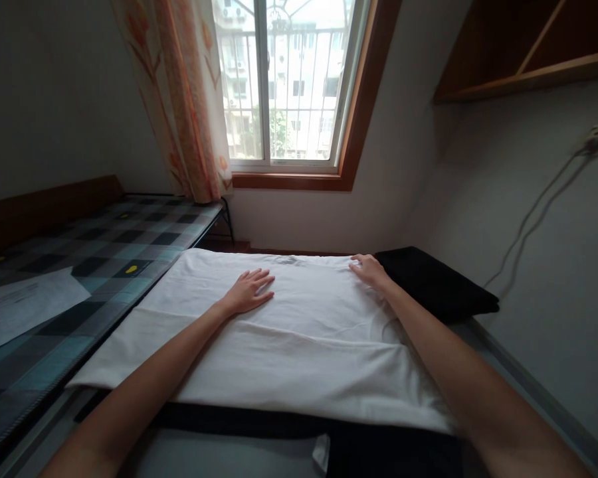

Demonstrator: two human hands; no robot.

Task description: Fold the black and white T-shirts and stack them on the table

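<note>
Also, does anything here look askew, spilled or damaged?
Nothing looks spilled or damaged. The white cloth is slightly untidy: a ridge crosses it, with creases towards the right arm. A loose sheet of paper lies at an angle on the checked mattress, perhaps just set aside.

The left edge cuts off the paper (27, 304) at nine o'clock, its print too small to read, the shelf (553, 74) at two is cropped, and white cloth (299, 375) hides part of the dark cloth (393, 453) at five.
</note>
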